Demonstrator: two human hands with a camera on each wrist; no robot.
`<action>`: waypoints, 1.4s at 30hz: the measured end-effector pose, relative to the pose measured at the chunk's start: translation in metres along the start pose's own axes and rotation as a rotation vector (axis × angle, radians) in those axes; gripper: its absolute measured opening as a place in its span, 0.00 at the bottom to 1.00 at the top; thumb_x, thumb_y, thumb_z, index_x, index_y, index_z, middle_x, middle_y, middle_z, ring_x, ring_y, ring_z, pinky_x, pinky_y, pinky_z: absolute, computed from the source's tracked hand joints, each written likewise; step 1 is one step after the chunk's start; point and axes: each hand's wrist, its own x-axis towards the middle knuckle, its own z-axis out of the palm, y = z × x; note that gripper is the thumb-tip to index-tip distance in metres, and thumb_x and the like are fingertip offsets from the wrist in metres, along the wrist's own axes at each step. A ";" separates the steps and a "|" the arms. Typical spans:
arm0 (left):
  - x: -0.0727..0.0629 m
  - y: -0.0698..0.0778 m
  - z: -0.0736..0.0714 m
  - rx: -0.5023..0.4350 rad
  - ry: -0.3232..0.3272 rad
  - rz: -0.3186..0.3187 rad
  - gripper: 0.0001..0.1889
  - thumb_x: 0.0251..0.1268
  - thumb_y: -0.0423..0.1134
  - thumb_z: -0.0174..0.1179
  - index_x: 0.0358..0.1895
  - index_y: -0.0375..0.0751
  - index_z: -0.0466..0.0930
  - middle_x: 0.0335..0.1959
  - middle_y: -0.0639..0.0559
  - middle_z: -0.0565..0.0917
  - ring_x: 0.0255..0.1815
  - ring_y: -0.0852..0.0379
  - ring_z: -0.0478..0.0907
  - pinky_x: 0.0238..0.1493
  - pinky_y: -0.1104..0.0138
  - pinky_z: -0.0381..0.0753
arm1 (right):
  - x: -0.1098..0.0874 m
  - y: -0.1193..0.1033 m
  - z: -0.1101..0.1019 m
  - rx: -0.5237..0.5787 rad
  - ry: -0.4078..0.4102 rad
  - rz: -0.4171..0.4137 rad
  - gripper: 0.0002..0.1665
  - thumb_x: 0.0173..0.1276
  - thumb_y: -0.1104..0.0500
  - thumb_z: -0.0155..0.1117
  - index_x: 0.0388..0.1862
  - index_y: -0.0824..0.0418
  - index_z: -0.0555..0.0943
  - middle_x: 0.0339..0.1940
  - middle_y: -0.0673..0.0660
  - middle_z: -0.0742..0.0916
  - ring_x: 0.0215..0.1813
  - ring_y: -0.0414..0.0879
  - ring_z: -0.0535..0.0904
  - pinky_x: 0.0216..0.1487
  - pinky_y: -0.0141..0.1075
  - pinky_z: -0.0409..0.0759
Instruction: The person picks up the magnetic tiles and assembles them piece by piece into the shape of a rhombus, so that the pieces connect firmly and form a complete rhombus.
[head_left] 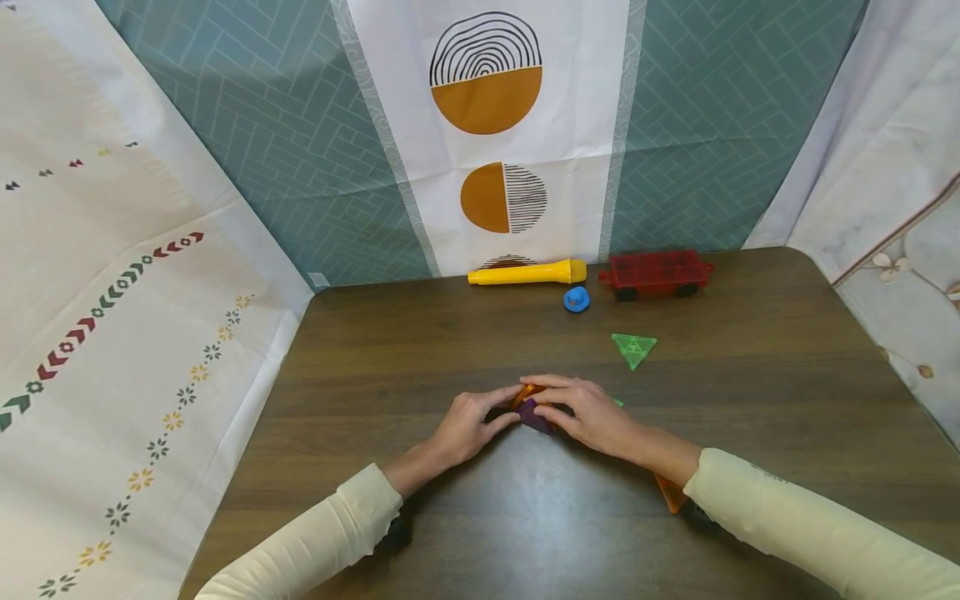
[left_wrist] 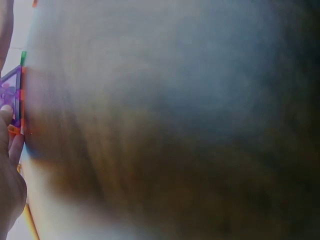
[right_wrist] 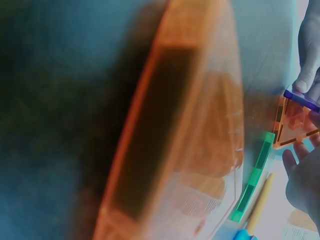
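A purple magnetic tile and an orange magnetic tile stand edge to edge at the middle of the table, tilted up together. My left hand grips their left side between thumb and fingers. From the right, my right hand holds the same tiles, its thumb by the purple one and its fingers over the orange one. Parts of both tiles are hidden behind the fingers. The purple tile shows at the edge of the left wrist view, and the orange tile shows in the right wrist view.
Beyond my right hand lies a green triangular tile; another green edge peeks out beside that hand. An orange tile lies under my right forearm. At the back are a yellow toy microphone, a blue rubber duck and a red wheeled base.
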 end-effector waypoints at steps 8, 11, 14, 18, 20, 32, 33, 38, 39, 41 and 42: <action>0.002 0.002 -0.001 0.040 -0.009 -0.005 0.23 0.75 0.36 0.68 0.69 0.38 0.82 0.62 0.45 0.87 0.58 0.53 0.87 0.54 0.63 0.87 | 0.001 0.001 0.001 -0.001 0.036 0.003 0.22 0.79 0.60 0.67 0.69 0.59 0.84 0.71 0.52 0.84 0.68 0.49 0.82 0.64 0.50 0.83; 0.002 0.002 -0.001 0.042 -0.016 -0.013 0.23 0.75 0.36 0.68 0.70 0.39 0.82 0.62 0.46 0.86 0.58 0.53 0.86 0.55 0.62 0.87 | 0.001 0.002 0.001 0.006 0.040 0.015 0.22 0.79 0.59 0.68 0.69 0.58 0.84 0.69 0.51 0.85 0.67 0.48 0.83 0.63 0.49 0.84; 0.002 0.002 -0.001 0.041 -0.018 -0.016 0.23 0.75 0.36 0.68 0.70 0.39 0.82 0.62 0.46 0.86 0.58 0.53 0.86 0.55 0.62 0.87 | 0.001 0.002 0.001 0.007 0.040 0.023 0.22 0.78 0.59 0.68 0.69 0.58 0.84 0.69 0.50 0.85 0.67 0.47 0.83 0.62 0.48 0.84; 0.002 0.001 0.000 0.045 -0.010 -0.010 0.23 0.75 0.37 0.68 0.69 0.39 0.82 0.61 0.46 0.87 0.57 0.53 0.87 0.54 0.62 0.87 | 0.002 0.002 0.001 0.006 0.042 0.024 0.22 0.78 0.59 0.69 0.69 0.58 0.85 0.68 0.50 0.85 0.66 0.48 0.83 0.61 0.48 0.84; 0.001 0.001 0.001 0.051 -0.005 -0.006 0.23 0.74 0.37 0.69 0.69 0.39 0.83 0.61 0.46 0.87 0.57 0.53 0.87 0.54 0.62 0.87 | 0.002 0.002 0.001 0.000 0.041 0.023 0.22 0.78 0.59 0.69 0.68 0.58 0.85 0.68 0.50 0.85 0.66 0.48 0.84 0.61 0.48 0.85; 0.001 0.002 0.002 0.067 -0.013 0.023 0.23 0.74 0.36 0.69 0.70 0.40 0.82 0.61 0.47 0.87 0.59 0.54 0.86 0.56 0.64 0.86 | 0.002 0.000 -0.003 -0.050 -0.001 0.013 0.15 0.75 0.61 0.72 0.58 0.61 0.90 0.68 0.56 0.85 0.66 0.53 0.84 0.61 0.48 0.85; 0.002 0.002 0.001 0.068 -0.013 0.024 0.23 0.74 0.36 0.69 0.70 0.40 0.82 0.61 0.47 0.87 0.59 0.54 0.86 0.56 0.64 0.86 | 0.002 0.000 -0.003 -0.052 -0.002 0.015 0.15 0.75 0.61 0.72 0.58 0.61 0.90 0.68 0.56 0.86 0.66 0.53 0.84 0.61 0.48 0.85; 0.003 0.003 0.001 0.074 -0.013 0.030 0.23 0.74 0.36 0.68 0.70 0.39 0.82 0.61 0.47 0.87 0.59 0.54 0.86 0.56 0.64 0.86 | 0.002 0.001 -0.004 -0.040 -0.010 0.020 0.15 0.75 0.61 0.71 0.58 0.61 0.90 0.68 0.57 0.85 0.66 0.53 0.84 0.61 0.46 0.85; 0.002 0.004 0.001 0.073 -0.016 0.030 0.23 0.75 0.36 0.68 0.70 0.39 0.82 0.61 0.47 0.87 0.59 0.54 0.86 0.56 0.64 0.85 | 0.002 0.000 -0.005 -0.034 -0.014 0.021 0.14 0.75 0.61 0.71 0.57 0.60 0.90 0.68 0.57 0.85 0.66 0.53 0.84 0.61 0.46 0.85; 0.002 0.004 0.001 0.076 -0.015 0.033 0.23 0.75 0.36 0.68 0.70 0.39 0.82 0.61 0.47 0.87 0.59 0.55 0.86 0.56 0.64 0.86 | 0.002 0.000 -0.005 -0.027 -0.016 0.023 0.14 0.75 0.61 0.71 0.57 0.60 0.90 0.68 0.57 0.85 0.66 0.53 0.84 0.61 0.46 0.85; 0.002 0.004 0.001 0.077 -0.014 0.033 0.23 0.75 0.36 0.68 0.70 0.39 0.82 0.61 0.47 0.87 0.59 0.55 0.86 0.56 0.64 0.86 | 0.002 0.000 -0.005 -0.024 -0.016 0.023 0.14 0.75 0.61 0.71 0.57 0.60 0.90 0.68 0.57 0.86 0.66 0.53 0.84 0.61 0.46 0.85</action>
